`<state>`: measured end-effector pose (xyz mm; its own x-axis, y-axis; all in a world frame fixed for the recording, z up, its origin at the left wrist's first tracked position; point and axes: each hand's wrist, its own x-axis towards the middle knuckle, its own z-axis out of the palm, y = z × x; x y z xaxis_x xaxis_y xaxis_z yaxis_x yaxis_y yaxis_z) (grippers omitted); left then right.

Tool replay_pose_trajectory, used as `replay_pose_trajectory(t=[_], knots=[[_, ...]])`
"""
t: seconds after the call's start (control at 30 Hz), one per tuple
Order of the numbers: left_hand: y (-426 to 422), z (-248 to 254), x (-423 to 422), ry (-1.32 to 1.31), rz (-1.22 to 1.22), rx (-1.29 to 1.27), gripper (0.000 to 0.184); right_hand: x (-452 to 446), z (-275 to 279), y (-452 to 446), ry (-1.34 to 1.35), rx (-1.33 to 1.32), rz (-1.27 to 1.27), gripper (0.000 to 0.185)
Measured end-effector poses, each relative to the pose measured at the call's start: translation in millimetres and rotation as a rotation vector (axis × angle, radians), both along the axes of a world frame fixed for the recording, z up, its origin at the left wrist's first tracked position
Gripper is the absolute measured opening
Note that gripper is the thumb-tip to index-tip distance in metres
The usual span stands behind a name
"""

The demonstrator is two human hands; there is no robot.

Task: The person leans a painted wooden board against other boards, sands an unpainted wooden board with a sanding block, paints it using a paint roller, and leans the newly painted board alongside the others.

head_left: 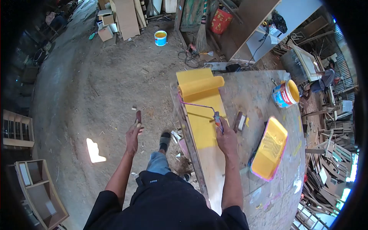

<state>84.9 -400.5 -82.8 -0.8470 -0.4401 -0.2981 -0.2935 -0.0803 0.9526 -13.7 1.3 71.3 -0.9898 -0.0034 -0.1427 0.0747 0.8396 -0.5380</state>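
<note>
As seen from the head camera, the right hand point(227, 138) is closed around the handle of a paint roller with a thin bent-metal frame and a broad, yellow-coated sleeve point(202, 86). The sleeve spans the long, narrow, flat board point(209, 133) ahead of this hand; whether it touches the surface or is just above it cannot be told. The board is yellow from its far end to about level with the hand, and pale and bare nearer the wearer's body. It lies along the left edge of a large, paint-stained wooden table point(245, 168), which extends to the right of the same hand. Just beyond the knuckles, on the right, is a small brown-and-white block point(240, 122); farther right rests a pink-rimmed, rectangular paint tray point(270, 149) coated in yellow, and beyond it, a blue-and-white labelled bucket point(285, 94) of yellow paint. The left hand point(133, 136), well apart from the board and over the dirt floor point(103, 107), grips a small, reddish-brown-ended hand tool point(138, 117), its exact type unclear. Well ahead of this hand, a second white-and-blue bucket point(160, 38), also containing yellow paint, stands on the floor.
</note>
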Motion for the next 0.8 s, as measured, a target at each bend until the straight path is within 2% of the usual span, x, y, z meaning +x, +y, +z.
replay_pose_trajectory(t=[0.13, 0.23, 0.3, 0.47, 0.6, 0.7, 0.8], knots=[[57, 6, 41, 0.03, -0.005, 0.036, 0.052, 110, -14, 69, 0.066, -0.022, 0.003, 0.049], [84, -15, 84, 0.031, -0.033, 0.005, 0.053, 206, -3, 113, 0.088, -0.051, -0.019, 0.049], [97, -33, 108, -0.074, -0.099, -0.03, 0.054, 267, 9, 142, 0.118, -0.083, -0.031, 0.051], [101, -37, 161, -0.117, -0.097, -0.117, 0.051, 386, 40, 209, -0.001, -0.024, -0.06, 0.049], [81, -66, 198, -0.21, -0.068, -0.083, 0.049, 394, 40, 224, -0.067, -0.017, -0.08, 0.045], [90, -69, 206, -0.239, -0.084, -0.07, 0.048, 328, 56, 179, -0.108, 0.072, -0.042, 0.04], [104, -67, 206, -0.249, -0.104, -0.051, 0.046, 256, 35, 138, -0.027, 0.04, -0.008, 0.04]])
